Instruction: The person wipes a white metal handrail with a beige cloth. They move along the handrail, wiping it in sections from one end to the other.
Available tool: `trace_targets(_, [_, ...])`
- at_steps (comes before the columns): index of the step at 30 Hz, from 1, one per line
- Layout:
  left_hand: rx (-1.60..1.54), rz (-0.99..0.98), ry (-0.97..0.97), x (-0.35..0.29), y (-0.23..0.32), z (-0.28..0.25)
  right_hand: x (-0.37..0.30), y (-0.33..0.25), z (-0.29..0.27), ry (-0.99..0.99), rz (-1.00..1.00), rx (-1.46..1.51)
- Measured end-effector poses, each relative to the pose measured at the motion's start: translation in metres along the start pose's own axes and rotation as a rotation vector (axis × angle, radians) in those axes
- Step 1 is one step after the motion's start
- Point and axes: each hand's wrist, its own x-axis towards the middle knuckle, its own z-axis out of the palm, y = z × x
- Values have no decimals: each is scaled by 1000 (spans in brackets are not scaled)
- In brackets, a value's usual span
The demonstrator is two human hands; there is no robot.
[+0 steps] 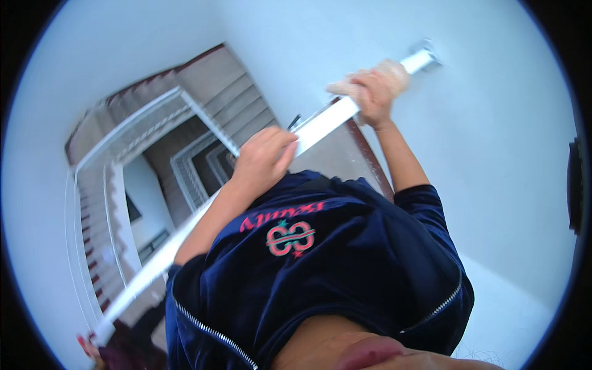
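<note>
A white handrail [328, 124] runs diagonally across the view, from the lower left to the wall at the upper right. My left hand [262, 159] is closed over the rail in front of my chest. Farther up, toward the wall, my right hand [374, 98] grips a pale beige cloth [394, 75]. The cloth is bunched over the rail, and its loose end sticks out to the left. My right palm and the underside of the cloth are hidden.
The rail meets the wall at a fitting [427, 55]. Left of the rail, a deep stairwell drops past grey steps [234, 102] and a lower white railing [185, 176]. At the lower left, another person's hand [89, 348] is by the rail, beside dark clothing.
</note>
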Motion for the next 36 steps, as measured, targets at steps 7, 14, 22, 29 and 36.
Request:
trace_targets(7, [-96,-34,175,0,11,7,-9,55,-27,-11,76,-36])
trace_targets(14, [-39,-17,209,10,-6,18,13,163,-65,-115,-17,-510])
trace_targets(22, [-33,-40,128,18,-4,24,7,181,-60,-96,299,-402])
trace_targets(29, [-48,12,135,16,-4,22,-13,70,-23,-44,189,-331])
trace_targets(36, [-136,-165,101,5,-7,11,-24,44,-11,17,101,-236])
